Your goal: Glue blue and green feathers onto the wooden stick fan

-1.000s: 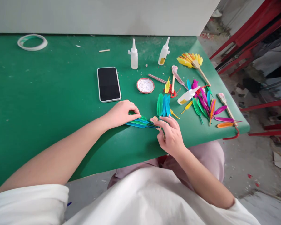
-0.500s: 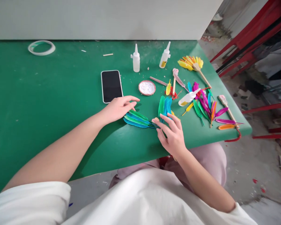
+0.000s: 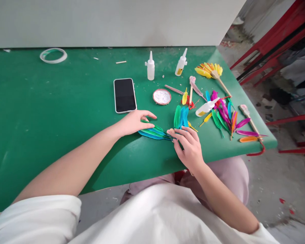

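My left hand (image 3: 138, 121) rests over the broad ends of several green and blue feathers (image 3: 151, 133), fingers and thumb apart. Their dark quills run right to a pinkish-tan piece (image 3: 170, 131), where my right hand (image 3: 189, 144) has thumb and fingertips closed around the quill ends. Whatever lies beneath that palm is hidden. Just beyond my right fingers, loose green and blue feathers (image 3: 181, 117) lie side by side on the green table (image 3: 66, 101).
A phone (image 3: 125, 95) and a round white lid (image 3: 162, 97) lie beyond my hands. Two glue bottles (image 3: 150, 69) stand behind; another bottle (image 3: 205, 108) lies tilted among colourful feathers (image 3: 226, 115). A yellow feather fan (image 3: 209, 70), a wooden stick (image 3: 250, 120) and a tape roll (image 3: 53, 56) lie around.
My right fingers have drawn closer together and settled on the quill ends. My left hand remains over the feathers. The whole view has shifted slightly.
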Motion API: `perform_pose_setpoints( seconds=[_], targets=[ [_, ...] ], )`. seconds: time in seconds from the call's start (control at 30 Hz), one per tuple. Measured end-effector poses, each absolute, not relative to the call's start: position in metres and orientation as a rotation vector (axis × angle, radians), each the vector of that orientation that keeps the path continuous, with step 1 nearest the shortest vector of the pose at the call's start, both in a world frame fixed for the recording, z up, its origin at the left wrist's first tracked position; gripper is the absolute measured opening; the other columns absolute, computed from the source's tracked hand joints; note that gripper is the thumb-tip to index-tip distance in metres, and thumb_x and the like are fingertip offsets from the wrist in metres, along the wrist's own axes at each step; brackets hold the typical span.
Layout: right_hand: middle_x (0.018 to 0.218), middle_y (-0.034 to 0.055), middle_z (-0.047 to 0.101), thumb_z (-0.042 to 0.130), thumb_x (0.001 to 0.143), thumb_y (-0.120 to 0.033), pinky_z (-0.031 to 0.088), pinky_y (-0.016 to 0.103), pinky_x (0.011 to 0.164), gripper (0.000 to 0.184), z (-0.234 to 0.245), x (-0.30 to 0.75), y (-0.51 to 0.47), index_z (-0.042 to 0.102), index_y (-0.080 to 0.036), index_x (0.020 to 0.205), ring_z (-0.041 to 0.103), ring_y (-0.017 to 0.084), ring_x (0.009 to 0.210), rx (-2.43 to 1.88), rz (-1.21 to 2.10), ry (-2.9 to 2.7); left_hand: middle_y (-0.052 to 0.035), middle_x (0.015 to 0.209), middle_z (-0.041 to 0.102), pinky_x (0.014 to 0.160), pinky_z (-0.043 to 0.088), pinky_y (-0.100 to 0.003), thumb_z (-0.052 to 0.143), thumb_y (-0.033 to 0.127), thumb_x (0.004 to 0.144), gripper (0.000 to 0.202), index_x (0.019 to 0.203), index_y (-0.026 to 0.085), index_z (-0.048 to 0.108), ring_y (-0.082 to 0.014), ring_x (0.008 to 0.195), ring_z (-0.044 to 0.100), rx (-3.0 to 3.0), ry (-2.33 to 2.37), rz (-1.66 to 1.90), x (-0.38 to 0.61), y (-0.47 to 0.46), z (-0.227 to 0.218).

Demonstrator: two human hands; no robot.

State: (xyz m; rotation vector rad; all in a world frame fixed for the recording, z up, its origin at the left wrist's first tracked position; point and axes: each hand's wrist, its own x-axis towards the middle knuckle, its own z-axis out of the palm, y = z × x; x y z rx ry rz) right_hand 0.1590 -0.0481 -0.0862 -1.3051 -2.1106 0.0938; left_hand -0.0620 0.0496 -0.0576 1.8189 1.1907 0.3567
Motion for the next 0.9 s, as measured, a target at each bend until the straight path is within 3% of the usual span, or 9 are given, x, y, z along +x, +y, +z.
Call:
perform_pose_setpoints(
  seconds=[0.23, 0.37, 0.47, 0.67, 0.9],
  targets=[
    [0.103, 0.0015, 0.064, 0.052, 0.080, -0.011, 0.042, 0.038, 0.095, 0.030, -0.085, 0.159, -0.047, 0.058, -0.024, 0.107, 0.052, 0.018, 0.104, -1.313, 0.073, -2.084, -0.0015, 0.086, 0.067, 0.074, 0.046, -0.028, 0.060, 0.037, 0.072, 0.026, 0.090, 0.018, 0.066, -0.0160, 0.079, 0.060, 1.901, 1.183, 0.302, -0.063, 0.049, -0.059],
    [0.084, 0.0022, 0.065, 0.054, 0.080, -0.013, 0.046, 0.036, 0.084, 0.016, -0.082, 0.163, -0.048, 0.061, -0.021, 0.091, 0.055, 0.017, 0.088, -1.388, 0.086, -1.884, -0.0033, 0.090, 0.066, 0.078, 0.045, -0.033, 0.052, 0.033, 0.080, 0.022, 0.091, 0.019, 0.066, -0.0182, 0.085, 0.058, 2.292, 1.211, 0.484, -0.056, 0.038, -0.052],
    [0.078, 0.0014, 0.065, 0.053, 0.082, -0.015, 0.047, 0.031, 0.074, 0.012, -0.080, 0.167, -0.052, 0.061, -0.021, 0.087, 0.055, 0.015, 0.076, -1.435, 0.143, -1.852, -0.0057, 0.096, 0.063, 0.084, 0.042, -0.036, 0.048, 0.026, 0.083, 0.021, 0.093, 0.018, 0.065, -0.0198, 0.095, 0.054, 2.653, 0.983, 0.671, -0.045, 0.024, -0.053],
    [0.072, -0.0002, 0.064, 0.050, 0.085, -0.021, 0.044, 0.022, 0.059, 0.015, -0.083, 0.169, -0.062, 0.064, -0.020, 0.090, 0.056, 0.010, 0.062, -1.531, 0.266, -1.940, -0.0071, 0.107, 0.061, 0.086, 0.041, -0.037, 0.049, 0.022, 0.084, 0.027, 0.109, 0.018, 0.058, -0.0228, 0.106, 0.049, 2.898, 0.723, 0.646, -0.028, 0.007, -0.069],
    [0.075, -0.0027, 0.064, 0.051, 0.085, -0.025, 0.039, 0.018, 0.057, 0.019, -0.089, 0.167, -0.064, 0.063, -0.024, 0.100, 0.058, 0.007, 0.063, -1.528, 0.162, -2.106, -0.0071, 0.105, 0.062, 0.083, 0.042, -0.037, 0.049, 0.021, 0.083, 0.020, 0.099, 0.019, 0.061, -0.0229, 0.105, 0.050, 2.932, 0.713, 0.637, -0.026, 0.008, -0.073]
  ],
)
